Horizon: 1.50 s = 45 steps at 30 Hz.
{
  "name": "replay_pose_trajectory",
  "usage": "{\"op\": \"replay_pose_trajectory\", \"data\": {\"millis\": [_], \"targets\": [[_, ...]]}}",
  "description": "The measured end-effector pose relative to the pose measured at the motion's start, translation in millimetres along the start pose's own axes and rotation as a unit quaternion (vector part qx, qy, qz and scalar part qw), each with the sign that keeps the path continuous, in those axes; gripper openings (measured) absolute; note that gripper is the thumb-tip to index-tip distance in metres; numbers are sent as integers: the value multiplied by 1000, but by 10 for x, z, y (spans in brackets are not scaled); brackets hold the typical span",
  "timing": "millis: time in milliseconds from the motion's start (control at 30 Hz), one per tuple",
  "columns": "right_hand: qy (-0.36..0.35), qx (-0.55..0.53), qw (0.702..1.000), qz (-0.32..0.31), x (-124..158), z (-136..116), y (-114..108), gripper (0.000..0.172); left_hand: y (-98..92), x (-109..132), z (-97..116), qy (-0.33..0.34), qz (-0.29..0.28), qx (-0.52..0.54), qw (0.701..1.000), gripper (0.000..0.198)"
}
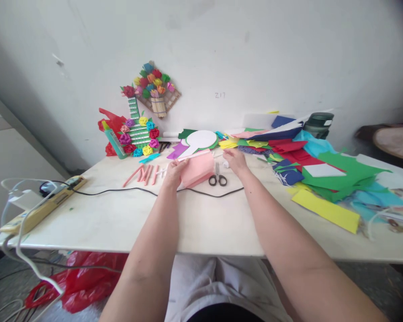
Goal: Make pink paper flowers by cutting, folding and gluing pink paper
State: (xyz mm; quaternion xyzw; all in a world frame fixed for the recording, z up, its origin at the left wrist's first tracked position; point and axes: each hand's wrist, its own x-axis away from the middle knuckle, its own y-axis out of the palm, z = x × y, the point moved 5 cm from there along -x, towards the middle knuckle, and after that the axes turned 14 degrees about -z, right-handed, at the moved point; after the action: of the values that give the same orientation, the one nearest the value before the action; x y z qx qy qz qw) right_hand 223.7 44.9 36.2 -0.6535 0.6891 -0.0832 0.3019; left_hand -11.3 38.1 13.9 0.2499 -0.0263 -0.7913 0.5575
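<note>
My left hand [175,172] pinches the left edge of a pink paper sheet [198,169]. A thin pale strip or stick [193,155] lies along the sheet's upper edge. To the right of the sheet, my right hand [235,160] has its fingers curled together. A small white item [225,164] shows just below them, but what they hold is too small to make out. Black-handled scissors [218,179] lie between my hands at the sheet's right side. Several rolled pink paper strips [147,174] rest left of my left hand.
A flower-decorated guitar-shaped craft [140,134] and a glue bottle [113,139] stand back left. A white round-headed cutout [201,140] lies behind the sheet. Coloured paper [342,172] is heaped right. A black cable [121,191] crosses the table from a power strip [50,203].
</note>
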Motion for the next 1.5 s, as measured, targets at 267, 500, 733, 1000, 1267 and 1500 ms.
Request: {"op": "replay_pose_trajectory", "data": {"millis": [267,500,733,1000,1267,1500], "targets": [[-58,-332,920,-202,60,-159,341,34,52,13,-29,-17,-32,29,999,19],[-87,-383,887,-242,112,-299,445,20,47,25,-19,-39,-30,3,999,24],[-64,-429,874,-218,97,-251,513,17,-9,23,-19,-33,-6,6,999,23],[-39,-442,870,-214,88,-207,521,22,9,30,-37,-52,-23,17,998,26],[-24,-440,876,-194,92,-213,487,23,-5,30,-49,-55,-26,10,998,30],[-16,-405,905,-128,72,-174,451,20,-6,34,-50,-56,-26,17,998,27]]}}
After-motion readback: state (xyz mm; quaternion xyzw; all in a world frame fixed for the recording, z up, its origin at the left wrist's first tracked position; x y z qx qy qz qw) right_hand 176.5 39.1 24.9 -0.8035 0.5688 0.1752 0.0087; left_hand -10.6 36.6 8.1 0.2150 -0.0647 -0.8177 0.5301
